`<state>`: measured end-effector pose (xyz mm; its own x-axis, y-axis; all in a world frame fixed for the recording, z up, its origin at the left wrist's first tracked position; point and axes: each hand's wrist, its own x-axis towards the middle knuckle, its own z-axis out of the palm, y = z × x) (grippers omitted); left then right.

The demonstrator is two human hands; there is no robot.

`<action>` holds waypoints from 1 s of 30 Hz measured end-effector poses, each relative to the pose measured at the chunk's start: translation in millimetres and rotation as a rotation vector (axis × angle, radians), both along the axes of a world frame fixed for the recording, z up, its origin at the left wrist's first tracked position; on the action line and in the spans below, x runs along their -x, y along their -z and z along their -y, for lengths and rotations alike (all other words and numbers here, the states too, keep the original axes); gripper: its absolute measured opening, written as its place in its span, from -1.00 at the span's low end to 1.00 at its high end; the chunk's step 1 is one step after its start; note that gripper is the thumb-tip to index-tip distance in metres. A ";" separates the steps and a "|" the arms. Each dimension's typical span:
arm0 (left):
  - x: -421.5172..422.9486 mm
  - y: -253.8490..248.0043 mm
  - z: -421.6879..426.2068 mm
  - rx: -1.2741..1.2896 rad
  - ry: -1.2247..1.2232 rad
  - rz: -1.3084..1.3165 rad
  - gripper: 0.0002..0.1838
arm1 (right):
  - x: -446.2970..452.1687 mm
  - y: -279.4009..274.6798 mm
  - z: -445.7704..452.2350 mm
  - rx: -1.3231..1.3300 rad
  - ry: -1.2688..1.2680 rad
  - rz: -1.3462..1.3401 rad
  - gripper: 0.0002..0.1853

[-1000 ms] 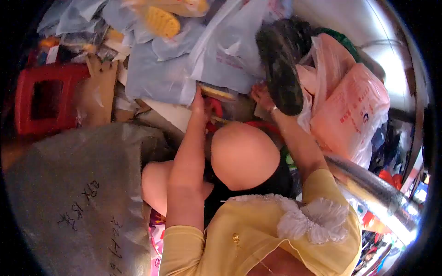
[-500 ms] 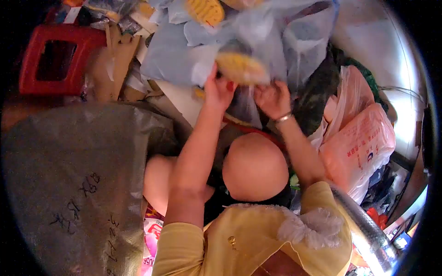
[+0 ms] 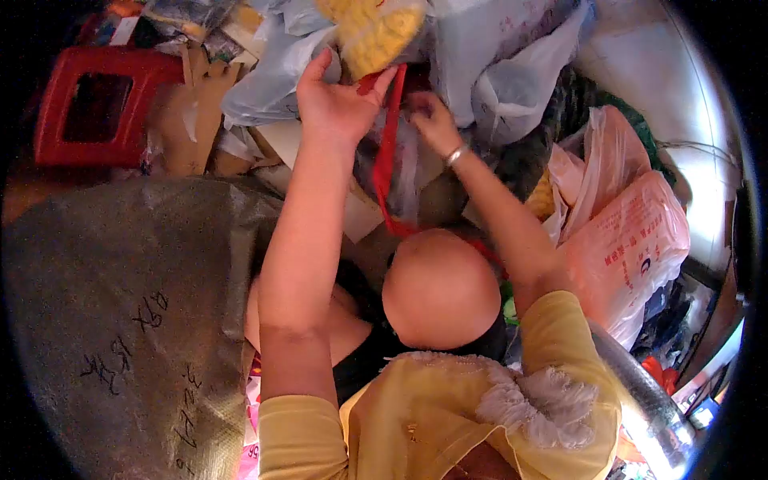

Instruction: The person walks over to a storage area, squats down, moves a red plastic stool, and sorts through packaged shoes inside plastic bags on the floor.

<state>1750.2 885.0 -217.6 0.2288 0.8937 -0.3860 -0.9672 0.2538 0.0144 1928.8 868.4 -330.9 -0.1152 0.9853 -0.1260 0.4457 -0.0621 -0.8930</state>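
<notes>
My left hand (image 3: pixel 340 104) is turned palm up, thumb apart, with its fingers curled under the lower edge of a yellow piece (image 3: pixel 376 36) with a ridged surface, perhaps a shoe sole. Beside its fingertips a long red strap (image 3: pixel 386 156) hangs down towards my knee. To the right of the strap is my right hand (image 3: pixel 434 124), wearing a bracelet, its fingers bent together over a dark spot. What those fingers pinch is hidden. Clear plastic film (image 3: pixel 408 164) hangs below, and pale plastic bags (image 3: pixel 516 84) lie just beyond.
On the left lie a red plastic stool (image 3: pixel 152 96), torn cardboard (image 3: pixel 196 120) and a large dark sack with handwriting (image 3: pixel 128 304). Pink plastic bags (image 3: pixel 628 240) are at the right, next to dark wrapping (image 3: pixel 552 120). A shiny metal tube (image 3: pixel 640 392) runs at lower right.
Both hands have moved up and left. The yellow piece between them has gone up and away from me and stands more tilted. The long red strap now shows hanging between my hands.
</notes>
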 end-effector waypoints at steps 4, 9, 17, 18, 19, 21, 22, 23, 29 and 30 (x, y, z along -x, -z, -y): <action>3.8 -0.9 -5.1 0.063 -0.034 0.093 -0.37 | -10.3 29.7 58.0 0.201 0.283 -0.021 -0.56; 5.0 -0.3 -13.2 0.067 -0.031 0.076 -0.39 | -1.4 31.3 58.2 0.972 0.492 -0.569 -0.11; 21.9 11.2 -22.1 0.129 0.032 0.196 -0.39 | -14.8 4.5 25.9 0.862 0.211 -0.751 -0.64; 26.5 6.2 -22.6 0.161 0.040 0.174 -0.39 | -14.1 -18.2 23.2 0.828 0.189 -0.750 -0.64; 31.1 4.3 -23.8 0.150 0.033 0.172 -0.39 | -16.7 -39.6 18.7 0.778 0.169 -0.756 -0.65; 36.3 3.4 -27.7 0.129 0.050 0.189 -0.35 | -20.5 -86.0 12.9 0.653 0.124 -0.739 -0.65; 38.3 1.9 -27.8 0.109 0.058 0.193 -0.35 | -22.2 -106.1 10.8 0.592 0.102 -0.732 -0.65; 41.5 0.3 -26.9 0.106 0.051 0.154 -0.34 | -23.5 -128.9 10.1 0.523 0.081 -0.715 -0.66; 42.3 18.2 -10.1 -0.052 0.186 0.122 -0.40 | -25.5 -232.5 25.2 0.148 0.021 -0.586 -0.67; 43.6 16.3 -6.4 -0.219 0.164 -0.012 -0.41 | -24.7 -245.3 28.8 0.096 0.011 -0.568 -0.67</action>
